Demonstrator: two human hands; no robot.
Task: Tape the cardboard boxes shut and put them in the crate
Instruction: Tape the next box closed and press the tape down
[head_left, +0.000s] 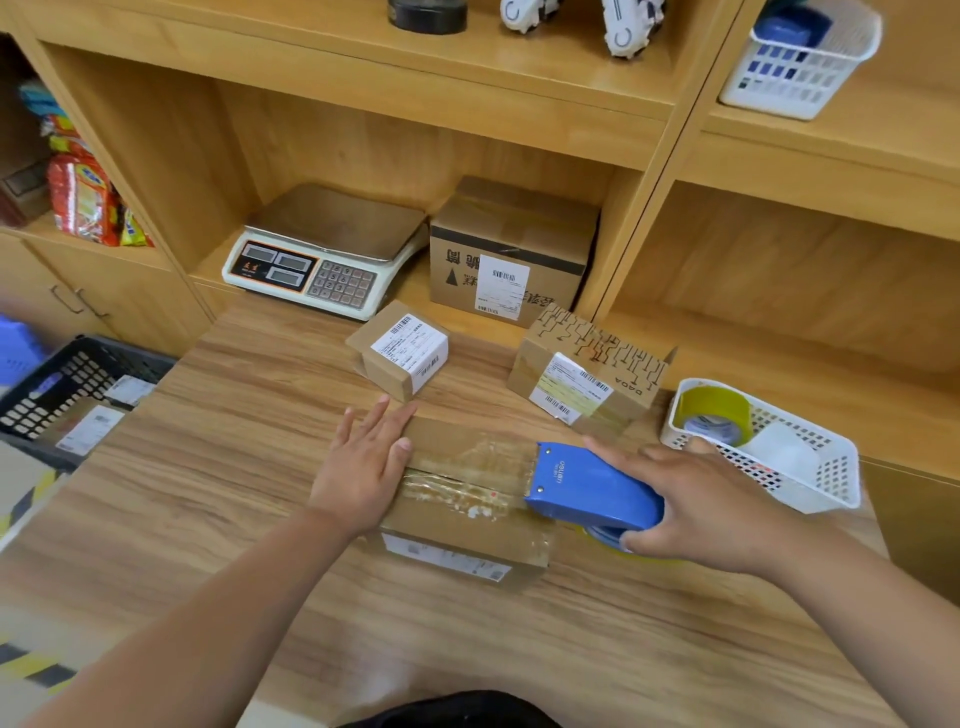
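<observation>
Tape going across the cardboard box (467, 499) on the table (234, 415).
Left hand (363, 462) lies flat, fingers straight, on its end; right hand (696, 499) grips the blue tape dispenser (587, 486).

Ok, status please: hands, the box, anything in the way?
Left hand flat on box. Right hand grips blue tape dispenser, tape across top seam. White basket close beside that hand.

We looked through single wide-angle head camera, facing forward and down; left hand (361, 470) and right hand (717, 504) lay close below, table (208, 493) beneath, shelving (363, 135) behind.
</observation>
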